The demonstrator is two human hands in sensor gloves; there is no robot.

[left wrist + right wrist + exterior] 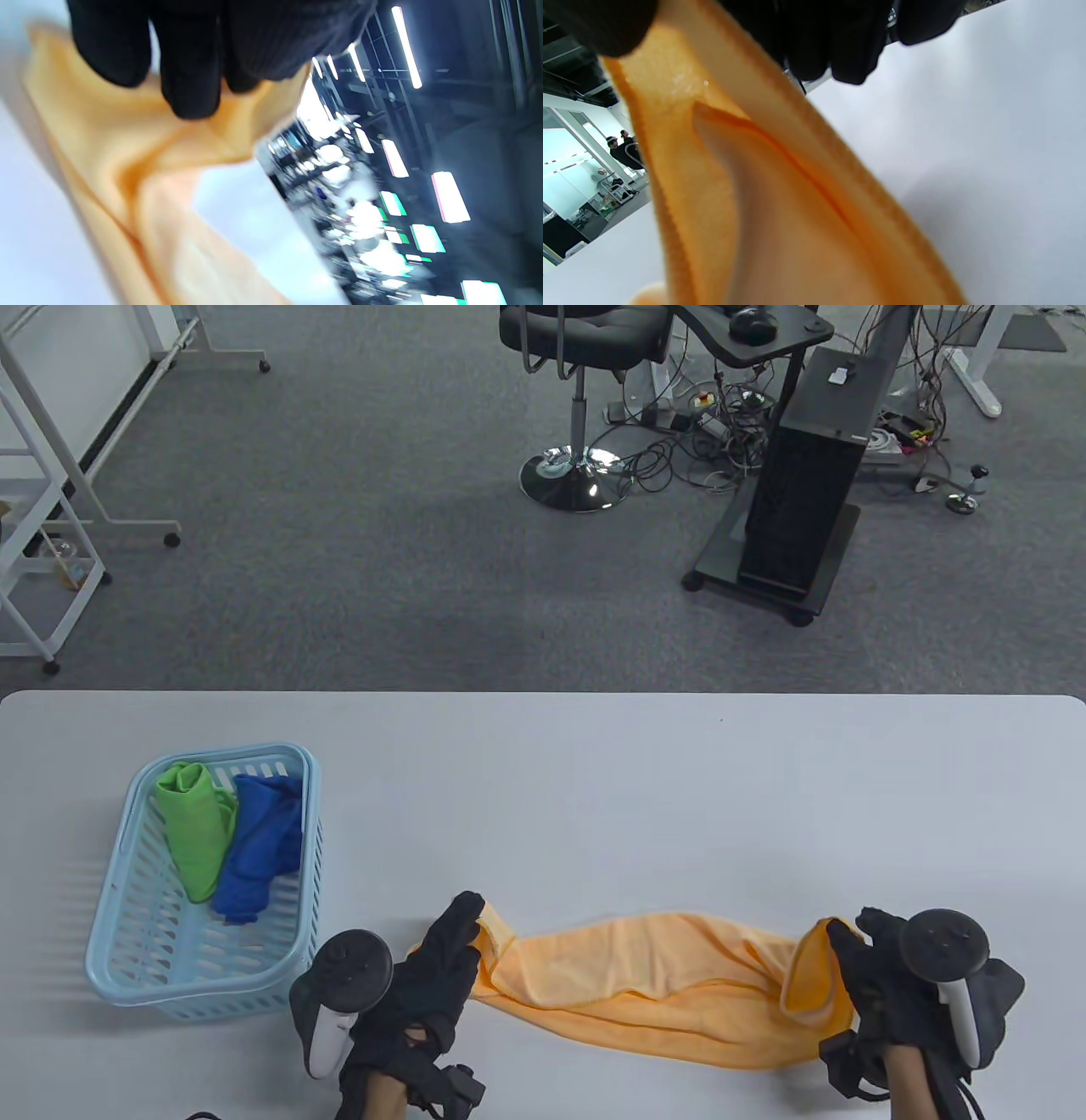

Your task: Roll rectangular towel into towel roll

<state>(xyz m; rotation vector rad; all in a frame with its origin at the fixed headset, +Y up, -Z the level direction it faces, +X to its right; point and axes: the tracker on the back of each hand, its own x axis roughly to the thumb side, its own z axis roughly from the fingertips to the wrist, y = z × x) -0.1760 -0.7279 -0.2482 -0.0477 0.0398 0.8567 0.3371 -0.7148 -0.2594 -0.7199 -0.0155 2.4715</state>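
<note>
An orange towel [653,984] lies stretched left to right near the table's front edge, sagging and creased in the middle. My left hand [462,942] grips its left end, and my right hand [848,967] grips its right end, which curls upward. In the left wrist view my gloved fingers [191,63] press on the orange towel [127,169]. In the right wrist view the towel [755,203] hangs from my fingers [840,46] above the white table.
A light blue basket [127,950] stands at the left of the white table [594,797] and holds a green towel [195,831] and a blue towel [259,848]. Beyond the far edge are grey carpet, an office chair [577,390] and a black stand [806,500].
</note>
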